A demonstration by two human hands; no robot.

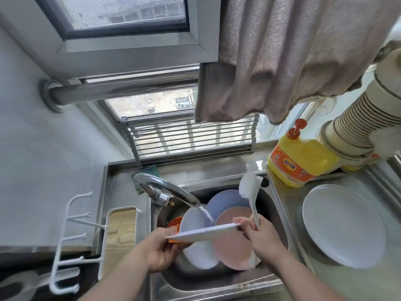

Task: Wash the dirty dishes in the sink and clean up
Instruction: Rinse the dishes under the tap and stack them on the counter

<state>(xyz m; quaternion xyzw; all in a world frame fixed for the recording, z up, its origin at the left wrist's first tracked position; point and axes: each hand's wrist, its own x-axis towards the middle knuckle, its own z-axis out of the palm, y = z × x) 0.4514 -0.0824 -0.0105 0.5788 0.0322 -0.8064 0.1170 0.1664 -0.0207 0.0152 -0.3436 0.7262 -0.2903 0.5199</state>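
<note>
Over the steel sink (219,283) I hold a white plate (204,232) nearly edge-on. My left hand (161,248) grips its left rim. My right hand (259,232) pinches its right rim and also grips the handle of a white dish brush (249,183), whose head points up and away. Water runs from the chrome tap (169,190) onto the dishes below. In the basin lie a white plate (195,255), a pink plate (232,246), a blue plate (225,200) and something orange (174,222), mostly hidden.
Two stacked white plates (342,224) sit on the drainer at right. A yellow detergent bottle (299,159) and stacked paper cups (360,124) stand behind them. A grey cloth (282,57) hangs overhead. A wooden-bottomed tray (121,233) and white hook rack (71,246) lie left of the sink.
</note>
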